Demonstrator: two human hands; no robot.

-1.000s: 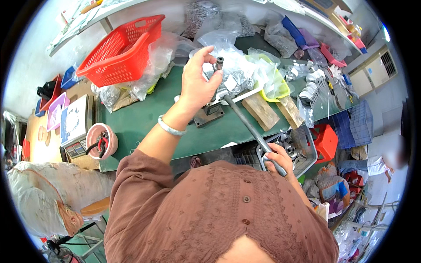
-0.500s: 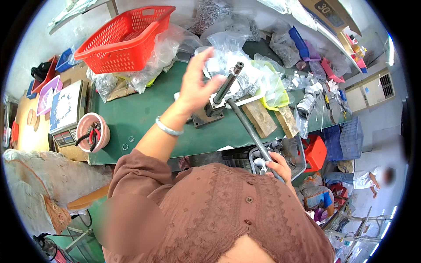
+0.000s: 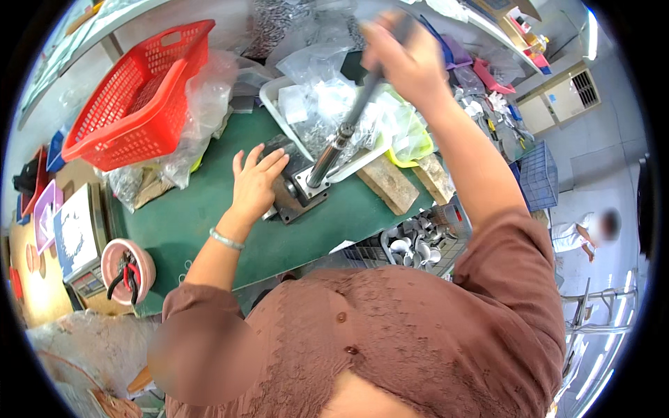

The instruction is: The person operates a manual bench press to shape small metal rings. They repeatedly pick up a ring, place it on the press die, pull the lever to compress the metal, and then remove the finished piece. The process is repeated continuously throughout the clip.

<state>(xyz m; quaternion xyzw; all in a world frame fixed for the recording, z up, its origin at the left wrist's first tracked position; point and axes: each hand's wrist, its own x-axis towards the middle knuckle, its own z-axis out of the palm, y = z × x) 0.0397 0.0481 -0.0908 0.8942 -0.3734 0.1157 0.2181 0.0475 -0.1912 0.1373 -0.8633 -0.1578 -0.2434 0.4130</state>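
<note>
The right hand [image 3: 411, 63] is now high toward the back edge of the table [image 3: 209, 233], its fingers closed around the dark lever [image 3: 367, 94]; half a second ago it was low, beyond the front edge. So the lever seems at the raised part of its swing. The left hand [image 3: 256, 182] has come down from beside the post [image 3: 326, 164], and its fingers are spread over the metal press [image 3: 304, 209], near the front edge; I cannot tell if they touch. The post is round and shiny, the wood block [image 3: 387, 184] rough.
</note>
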